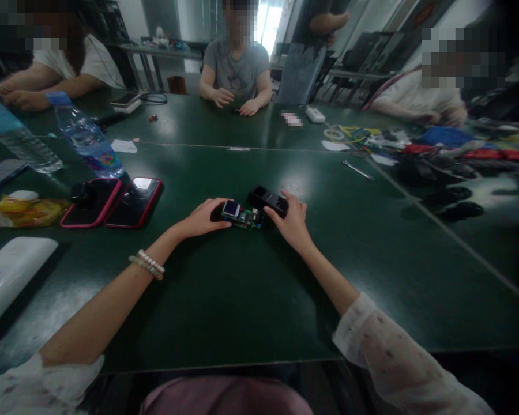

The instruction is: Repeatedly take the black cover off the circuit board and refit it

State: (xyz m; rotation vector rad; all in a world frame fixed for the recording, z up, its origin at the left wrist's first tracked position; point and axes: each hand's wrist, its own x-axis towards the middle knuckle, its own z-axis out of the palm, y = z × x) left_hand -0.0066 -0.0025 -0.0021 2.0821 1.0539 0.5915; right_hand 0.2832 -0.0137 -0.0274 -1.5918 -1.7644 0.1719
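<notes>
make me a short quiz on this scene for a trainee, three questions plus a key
1. Which of the person's hands holds the green circuit board?
2. True or false: the metal wrench lies right beside the water bottle.
3. What colour is the bottle cap? A) yellow B) blue C) red

Key:
1. The left hand; the right hand holds a black casing.
2. False; it lies on the right side of the table, well apart from the bottle.
3. B

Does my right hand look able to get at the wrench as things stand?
Probably yes, with a stretch forward: nothing visible stands between your right hand and the wrench. It grips the black case, though, so would likely have to let go first.
</notes>
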